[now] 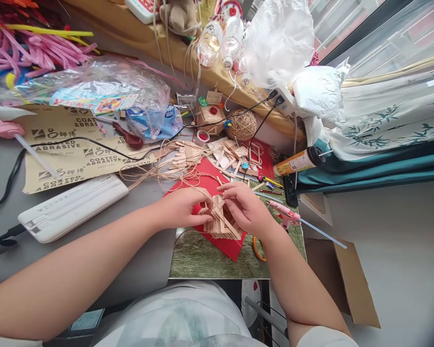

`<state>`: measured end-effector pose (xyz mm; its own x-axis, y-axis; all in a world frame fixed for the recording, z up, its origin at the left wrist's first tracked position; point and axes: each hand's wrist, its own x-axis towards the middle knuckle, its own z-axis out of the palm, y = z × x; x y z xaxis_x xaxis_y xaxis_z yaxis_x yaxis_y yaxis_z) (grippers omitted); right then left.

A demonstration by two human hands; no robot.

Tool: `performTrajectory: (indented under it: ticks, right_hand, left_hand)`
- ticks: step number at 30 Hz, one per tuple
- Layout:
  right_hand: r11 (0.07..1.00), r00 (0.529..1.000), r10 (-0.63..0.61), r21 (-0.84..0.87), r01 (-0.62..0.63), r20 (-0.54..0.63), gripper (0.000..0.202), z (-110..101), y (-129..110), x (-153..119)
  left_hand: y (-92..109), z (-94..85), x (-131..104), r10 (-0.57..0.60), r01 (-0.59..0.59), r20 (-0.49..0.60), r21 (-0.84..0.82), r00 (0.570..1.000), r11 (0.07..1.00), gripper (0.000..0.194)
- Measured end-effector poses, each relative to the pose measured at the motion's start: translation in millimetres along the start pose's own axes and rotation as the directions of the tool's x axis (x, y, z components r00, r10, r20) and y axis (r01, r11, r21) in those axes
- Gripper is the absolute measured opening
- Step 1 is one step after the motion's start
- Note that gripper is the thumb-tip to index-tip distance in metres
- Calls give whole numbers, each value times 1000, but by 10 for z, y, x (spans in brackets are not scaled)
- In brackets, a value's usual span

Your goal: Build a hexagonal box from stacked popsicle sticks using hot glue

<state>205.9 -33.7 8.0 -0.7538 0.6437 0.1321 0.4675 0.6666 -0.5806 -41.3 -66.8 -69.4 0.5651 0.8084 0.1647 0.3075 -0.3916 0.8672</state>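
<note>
"So, where are the two hands?"

"Both at the little box of wooden sticks (222, 224), in front of the person's body. The left hand (184, 207) is at its left side, thumb and fingers apart with some red showing between them. The right hand (248, 207) is at the upper right, fingers bent in toward the thumb."

"Are they gripping it?"

"I can't tell. The fingertips overlap the box and bits of string, so whether either hand really grasps anything is unclear."

"What does the box sit on?"

"Red paper (232, 251), which lies partly over a green wood-patterned board (188, 262). An orange ring (258, 248) shows just beside the right wrist."

"And around that?"

"A pink glue gun (287, 212) lies to the right of the right hand. Beyond the hands are loose sticks (184, 155) with tangled string (159, 176) beside them, then a ball of twine (241, 126). Over to the left, a white case (74, 207) lies near a sheet of sandpaper (67, 161)."
</note>
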Motion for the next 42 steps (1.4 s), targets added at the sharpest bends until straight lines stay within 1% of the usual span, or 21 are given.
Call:
performTrajectory:
  ticks: [3,5,8,10,12,16,19,22,24,26,28,30,32,34,36,39,42]
  right_hand:
    - [999,997,-4,35,2,71,16,-47,-27,5]
    - [999,992,2,46,-8,124,17,-80,-45,16]
    - [999,982,3,36,-10,191,11,-106,-73,43]
    - [1000,977,-13,23,8,215,6,-107,-88,63]
    - [1000,976,-30,14,27,214,5,-104,-94,76]
    - [998,984,-49,44,42,174,7,-111,-88,75]
    - [999,988,-37,31,33,147,11,-121,-88,57]
    - [1000,995,-10,9,9,102,20,-138,-59,25]
    - [1000,999,16,15,-17,52,25,-158,5,-9]
    - [998,998,65,19,-65,-21,25,-180,105,-55]
    - [990,984,143,36,-140,-105,21,-189,217,-108]
    - [964,958,252,117,-237,-138,20,-173,312,-165]
    - [908,932,353,271,-320,-83,28,-122,373,-222]
    - [828,915,403,426,-366,2,38,-44,406,-274]
    - [766,906,421,523,-374,31,42,42,424,-316]
    - [708,889,458,603,-368,5,40,140,436,-354]
    - [672,869,494,644,-365,-24,37,176,411,-357]
  left_hand:
    - [6,15,2,3,-3,1,30,1000,1000,19]
    - [9,28,4,31,-31,-10,30,999,999,18]
    - [7,43,7,63,-62,-22,34,998,998,16]
    - [2,46,7,72,-72,-22,32,997,997,14]
    - [-1,41,1,87,-87,-23,22,996,996,11]
    - [4,27,-18,113,-113,-14,4,993,994,20]
    - [8,33,-31,100,-100,-55,2,993,995,28]
    - [-2,51,-39,125,-116,-118,74,985,990,44]
    - [-12,62,-42,164,-147,-121,139,979,979,51]
    - [-17,69,-41,177,-157,-111,175,978,972,48]
    - [-16,72,-36,171,-149,-105,187,980,971,41]
    - [-12,74,-28,163,-143,-103,183,981,973,37]
    - [-7,76,-18,156,-137,-101,174,983,975,36]
    - [-6,80,-7,131,-116,-89,155,987,981,38]
    - [-9,84,3,92,-82,-72,130,993,988,43]
    - [-16,82,9,45,-41,-55,70,997,997,49]
    - [-9,68,3,7,-7,-44,9,999,1000,49]
